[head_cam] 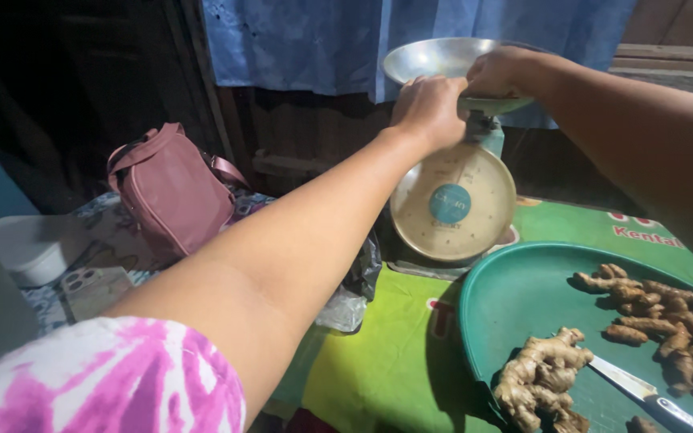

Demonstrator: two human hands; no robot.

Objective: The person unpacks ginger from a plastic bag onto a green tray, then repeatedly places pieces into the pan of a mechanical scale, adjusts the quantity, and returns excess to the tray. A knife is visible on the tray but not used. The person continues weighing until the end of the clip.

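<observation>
With both my left hand (429, 108) and right hand (500, 72) clasped on the metal pan (427, 58) atop the scale (452, 200), upper centre of frame, I judge I'm seating it; next comes steadying it level.

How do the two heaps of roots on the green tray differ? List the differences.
The pale ginger is one thick, knobbly, light beige clump at the tray's near edge, beside the knife. The darker roots are many thin, brownish-orange fingers spread along the right side. Both lie untouched on the green tray, while both hands are up at the scale.
</observation>
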